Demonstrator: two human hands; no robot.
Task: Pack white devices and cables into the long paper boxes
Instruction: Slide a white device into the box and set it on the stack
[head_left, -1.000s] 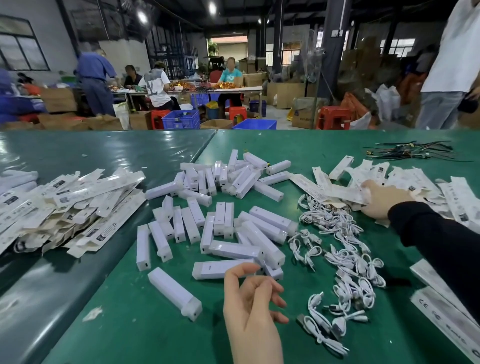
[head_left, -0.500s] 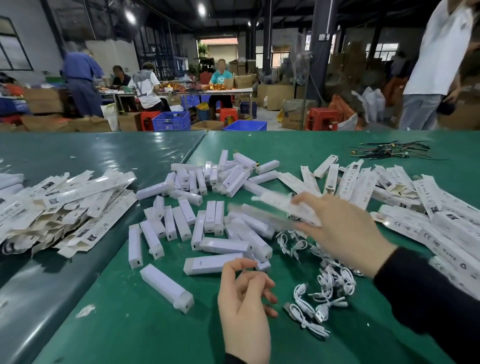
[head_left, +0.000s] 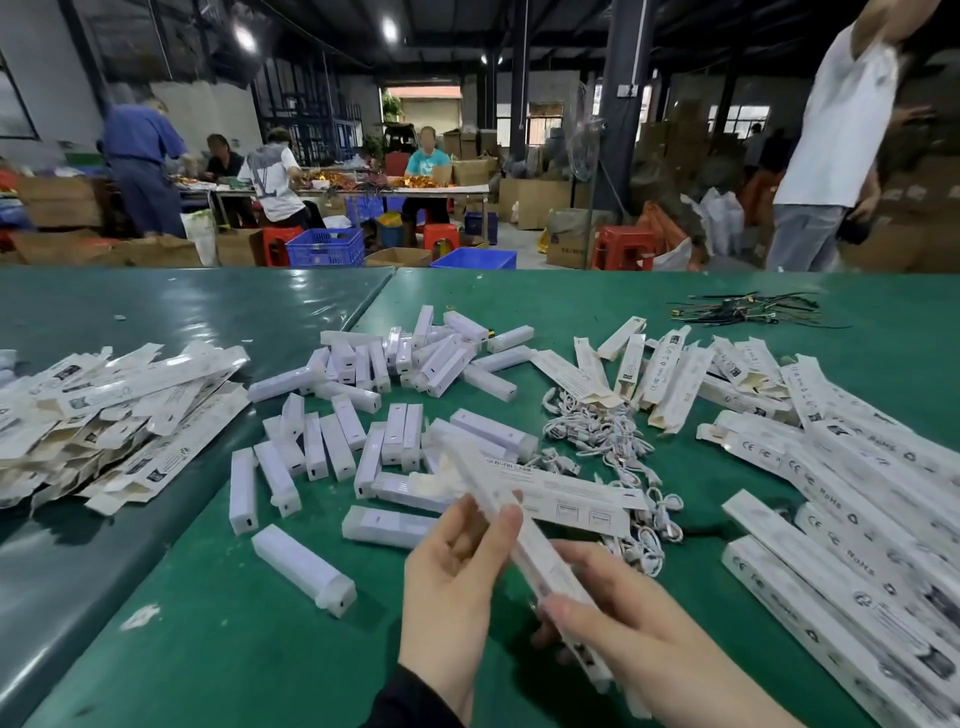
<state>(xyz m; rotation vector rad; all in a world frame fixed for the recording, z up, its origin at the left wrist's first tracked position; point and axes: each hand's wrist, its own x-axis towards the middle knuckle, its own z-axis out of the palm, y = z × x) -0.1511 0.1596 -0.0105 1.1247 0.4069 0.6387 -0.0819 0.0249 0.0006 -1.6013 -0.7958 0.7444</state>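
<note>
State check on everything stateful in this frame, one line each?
Long white paper box: held off the table by both hands, tilted, blurred.
Left hand: fingers curled on the box's upper part.
Right hand: grips its lower end.
White block-shaped devices: loose on the green table.
Coiled white cables: piled, unpacked.

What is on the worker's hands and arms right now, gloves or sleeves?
No gloves: both the left hand and the right hand are bare, with no rings or watch showing. A dark sleeve covers the left wrist; the right wrist is bare as far as the picture shows.
</note>
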